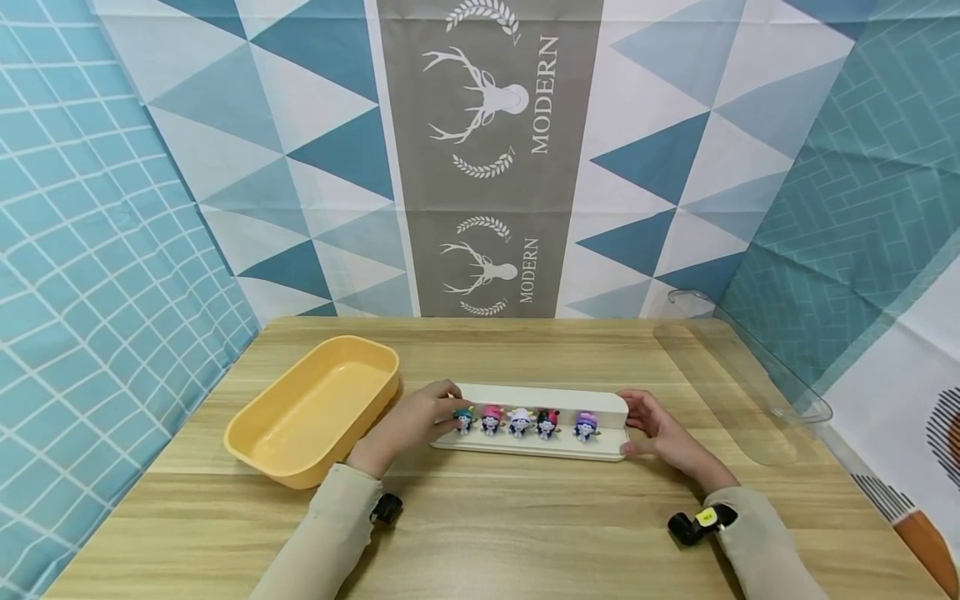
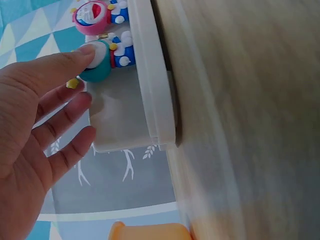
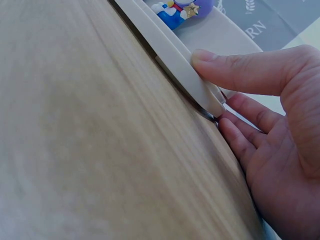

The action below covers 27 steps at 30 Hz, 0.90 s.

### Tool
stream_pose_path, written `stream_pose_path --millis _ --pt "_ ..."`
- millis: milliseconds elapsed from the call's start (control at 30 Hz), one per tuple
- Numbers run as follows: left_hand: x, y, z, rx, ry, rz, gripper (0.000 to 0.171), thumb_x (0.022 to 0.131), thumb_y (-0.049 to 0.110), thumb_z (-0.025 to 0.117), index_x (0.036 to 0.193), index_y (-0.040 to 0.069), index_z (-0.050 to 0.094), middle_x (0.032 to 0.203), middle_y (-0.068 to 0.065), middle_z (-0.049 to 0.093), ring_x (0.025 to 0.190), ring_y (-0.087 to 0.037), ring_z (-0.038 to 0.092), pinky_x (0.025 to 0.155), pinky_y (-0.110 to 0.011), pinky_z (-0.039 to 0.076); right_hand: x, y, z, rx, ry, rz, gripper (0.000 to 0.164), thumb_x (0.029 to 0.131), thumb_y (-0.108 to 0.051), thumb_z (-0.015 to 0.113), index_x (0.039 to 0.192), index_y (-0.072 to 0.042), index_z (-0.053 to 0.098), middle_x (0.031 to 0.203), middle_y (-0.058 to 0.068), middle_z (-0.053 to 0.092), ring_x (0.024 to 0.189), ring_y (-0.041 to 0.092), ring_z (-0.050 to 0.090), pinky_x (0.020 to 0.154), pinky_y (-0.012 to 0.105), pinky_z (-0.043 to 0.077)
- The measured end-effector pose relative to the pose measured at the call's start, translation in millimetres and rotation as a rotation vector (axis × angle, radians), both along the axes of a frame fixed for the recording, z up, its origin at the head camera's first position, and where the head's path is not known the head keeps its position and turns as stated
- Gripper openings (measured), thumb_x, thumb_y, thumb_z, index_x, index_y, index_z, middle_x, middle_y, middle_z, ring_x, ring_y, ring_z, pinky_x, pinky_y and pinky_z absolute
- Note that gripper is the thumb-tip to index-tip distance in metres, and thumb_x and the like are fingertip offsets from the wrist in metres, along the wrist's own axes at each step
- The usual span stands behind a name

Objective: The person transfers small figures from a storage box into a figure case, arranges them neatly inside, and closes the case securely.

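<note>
A long white display stand (image 1: 540, 395) with a raised back wall lies mid-table. Several small figurines stand in a row along it, with hats in teal, pink, white, black-and-red, and purple. At the left end, my left hand (image 1: 408, 421) pinches the teal-hatted figurine (image 2: 120, 52), the thumb on its head and the fingers behind. The pink-hatted figurine (image 2: 92, 17) is right beside it. My right hand (image 1: 667, 433) grips the stand's right end, thumb (image 3: 220, 65) over the front rim and fingers at its end. Nearest to that hand is the purple-hatted figurine (image 1: 586, 427), past a wider gap.
A yellow tub (image 1: 386, 357) sits left of the stand, close to my left forearm. Along the table's right edge lies a long clear plastic cover (image 1: 720, 375). Patterned cloth (image 1: 495, 167) hangs behind the wooden table (image 1: 517, 517).
</note>
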<state>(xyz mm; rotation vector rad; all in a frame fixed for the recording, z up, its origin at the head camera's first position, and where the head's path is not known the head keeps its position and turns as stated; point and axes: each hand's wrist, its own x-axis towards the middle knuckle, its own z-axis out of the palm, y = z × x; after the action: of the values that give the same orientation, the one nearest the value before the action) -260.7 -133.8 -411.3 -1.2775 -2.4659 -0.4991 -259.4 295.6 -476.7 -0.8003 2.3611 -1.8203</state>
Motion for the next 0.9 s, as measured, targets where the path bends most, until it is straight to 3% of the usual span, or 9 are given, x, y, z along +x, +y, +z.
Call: stream_pose_path --millis 233,533,767,900 --pt "-2.5 0 -2.2 -0.069 0.120 0.031 0.028 0.083 0.012 0.081 0.110 0.007 0.075 0.103 -0.008 0.064 0.088 -0.020 0.062 0.076 -0.033 0.054 -0.1 0 0.4 0.000 0.000 -0.003 0.081 0.075 0.012 0.077 0.142 0.010 0.031 0.131 0.027 0.047 0.113 0.005 0.053 0.097 0.017 0.043" --pt "-0.3 -2 2.5 -0.139 0.163 0.096 0.046 0.083 0.017 0.082 0.126 0.011 0.068 0.113 -0.007 0.063 0.105 -0.024 0.058 0.087 -0.043 0.051 0.6 -1 0.3 0.000 0.003 0.000 0.081 0.075 0.012 0.077 0.142 0.010 0.031 0.131 0.025 0.047 0.113 0.006 0.053 0.096 0.017 0.043" --pt "-2.2 -11 9.1 -0.053 0.158 0.127 0.057 0.078 0.016 0.086 0.130 0.009 0.064 0.118 -0.010 0.063 0.109 -0.029 0.057 0.092 -0.045 0.049 0.5 -1 0.9 0.007 -0.002 -0.004 0.082 0.075 0.013 0.077 0.142 0.009 0.031 0.133 0.027 0.046 0.113 0.005 0.053 0.097 0.017 0.043" --pt "-4.1 -19 11.7 0.045 0.051 0.140 0.060 0.079 0.018 0.085 0.133 0.006 0.061 0.123 -0.013 0.060 0.114 -0.031 0.056 0.097 -0.046 0.047 0.2 0 0.9 0.002 0.008 0.002 0.082 0.075 0.012 0.077 0.142 0.010 0.031 0.132 0.025 0.047 0.113 0.005 0.053 0.096 0.017 0.043"
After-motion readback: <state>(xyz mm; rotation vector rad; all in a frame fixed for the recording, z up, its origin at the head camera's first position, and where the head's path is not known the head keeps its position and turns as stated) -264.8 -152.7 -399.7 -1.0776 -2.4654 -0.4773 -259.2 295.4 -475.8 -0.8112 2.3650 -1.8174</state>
